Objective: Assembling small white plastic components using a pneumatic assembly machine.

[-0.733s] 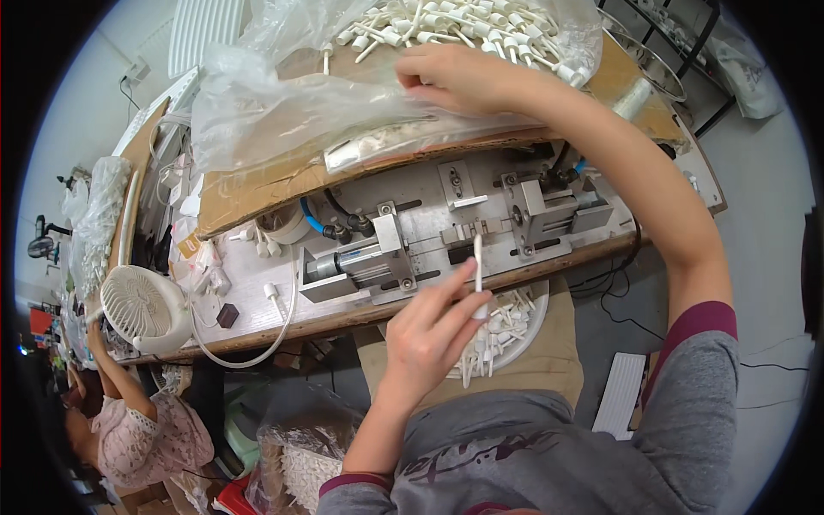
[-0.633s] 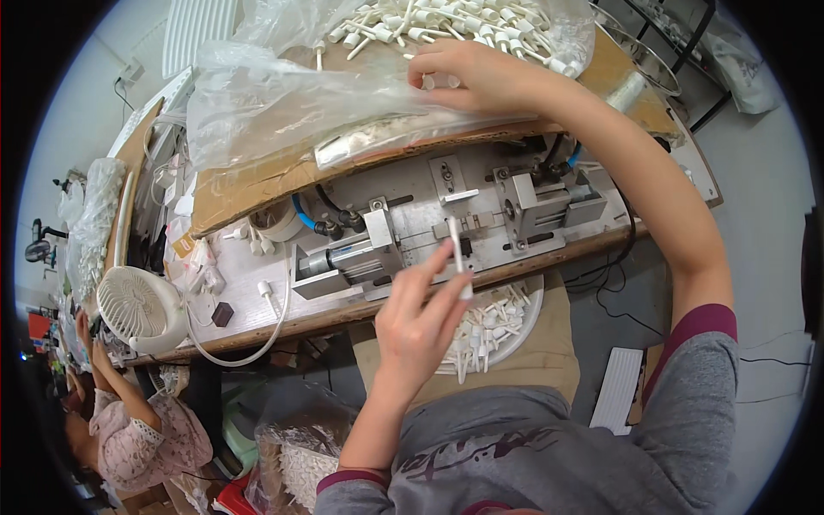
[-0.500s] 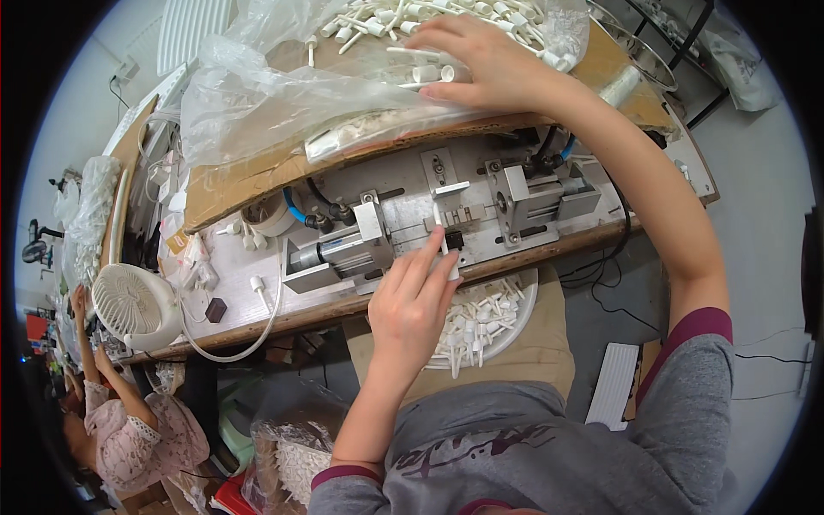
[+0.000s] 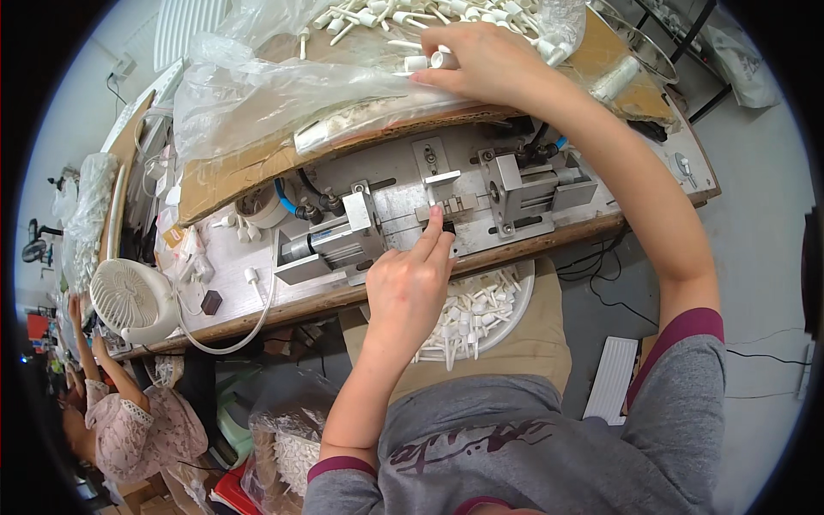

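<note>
My left hand [image 4: 407, 287] reaches up to a small metal fixture [image 4: 453, 209] on the bench. Its index finger is stretched out, the tip touching a white stick-like part [image 4: 433, 192] set there; the thumb side is partly hidden. At the far side, over the cardboard, my right hand [image 4: 489, 64] has its thumb and fingers closed round a white cap with a stick [image 4: 442, 59]. Another white cap [image 4: 415, 63] lies next to its fingertips. Behind it spreads a pile of white capped sticks [image 4: 369, 17] on clear plastic.
Metal cylinder units stand left [image 4: 330, 245] and right [image 4: 536, 193] of the fixture. A white bowl [image 4: 525, 313] of white parts rests on my lap. To the left are a white fan [image 4: 133, 300] and a co-worker [image 4: 142, 429]. A cardboard sheet [image 4: 210, 189] overhangs the bench.
My left fingertip has moved slightly up and left onto the white part in the fixture. My right hand has closed from spread fingers onto a white cap. The view has shifted slightly.
</note>
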Motion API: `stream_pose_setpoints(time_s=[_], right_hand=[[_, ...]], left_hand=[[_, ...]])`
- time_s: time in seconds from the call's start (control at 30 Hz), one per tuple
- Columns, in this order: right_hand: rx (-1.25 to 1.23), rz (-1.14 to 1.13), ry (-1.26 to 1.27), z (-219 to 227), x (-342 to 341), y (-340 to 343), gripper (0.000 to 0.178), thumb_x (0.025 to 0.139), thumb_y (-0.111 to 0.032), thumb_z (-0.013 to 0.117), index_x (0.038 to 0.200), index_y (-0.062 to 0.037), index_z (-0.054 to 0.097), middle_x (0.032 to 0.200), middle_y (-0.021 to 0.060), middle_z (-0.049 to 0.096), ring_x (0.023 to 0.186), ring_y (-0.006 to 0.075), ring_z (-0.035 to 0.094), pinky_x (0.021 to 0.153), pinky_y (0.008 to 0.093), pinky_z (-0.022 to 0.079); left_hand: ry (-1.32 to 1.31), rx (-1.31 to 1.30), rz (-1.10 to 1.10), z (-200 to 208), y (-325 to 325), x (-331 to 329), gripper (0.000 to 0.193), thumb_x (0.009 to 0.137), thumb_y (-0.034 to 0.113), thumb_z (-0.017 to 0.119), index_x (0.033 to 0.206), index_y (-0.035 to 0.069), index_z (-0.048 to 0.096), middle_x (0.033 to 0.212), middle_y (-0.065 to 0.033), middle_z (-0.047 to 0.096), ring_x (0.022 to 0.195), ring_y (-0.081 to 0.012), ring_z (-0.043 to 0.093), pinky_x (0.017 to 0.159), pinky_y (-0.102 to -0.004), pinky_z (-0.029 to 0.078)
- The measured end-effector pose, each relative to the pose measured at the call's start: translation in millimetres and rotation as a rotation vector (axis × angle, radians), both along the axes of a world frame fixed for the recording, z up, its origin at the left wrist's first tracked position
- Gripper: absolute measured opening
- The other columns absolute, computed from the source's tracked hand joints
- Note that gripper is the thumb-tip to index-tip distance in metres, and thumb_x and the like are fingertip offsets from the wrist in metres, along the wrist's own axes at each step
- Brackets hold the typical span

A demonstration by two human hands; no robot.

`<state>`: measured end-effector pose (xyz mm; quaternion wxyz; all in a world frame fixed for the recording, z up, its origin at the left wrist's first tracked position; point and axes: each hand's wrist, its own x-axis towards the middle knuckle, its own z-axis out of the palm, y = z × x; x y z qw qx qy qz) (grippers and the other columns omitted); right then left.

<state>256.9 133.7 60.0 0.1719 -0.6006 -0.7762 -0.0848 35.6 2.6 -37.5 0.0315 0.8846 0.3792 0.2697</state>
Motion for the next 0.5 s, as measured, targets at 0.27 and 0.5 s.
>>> stream_pose_setpoints(time_s=[0.27, 0.5], right_hand=[[-0.018, 0.072, 0.041, 0, 4, 5, 0.039, 0.085, -0.041, 0.070, 0.099, -0.0042, 0.070, 0.084, 0.0146, 0.071, 0.080, 0.0307, 0.070, 0.074, 0.0415, 0.054], [0.104, 0.177, 0.107, 5, 11, -3, 0.033, 0.084, -0.030, 0.074, 0.100, -0.0016, 0.069, 0.084, 0.0133, 0.070, 0.076, 0.0265, 0.069, 0.070, 0.0366, 0.054]], left_hand=[[-0.013, -0.008, 0.006, -2, -1, 2, 0.025, 0.075, 0.017, 0.080, 0.098, 0.008, 0.073, 0.125, -0.0043, 0.069, 0.052, -0.0209, 0.059, 0.054, -0.0293, 0.050], [-0.026, 0.003, -0.011, -5, 0, -1, 0.026, 0.075, 0.016, 0.080, 0.099, 0.007, 0.073, 0.126, -0.0050, 0.068, 0.052, -0.0207, 0.060, 0.054, -0.0293, 0.051]])
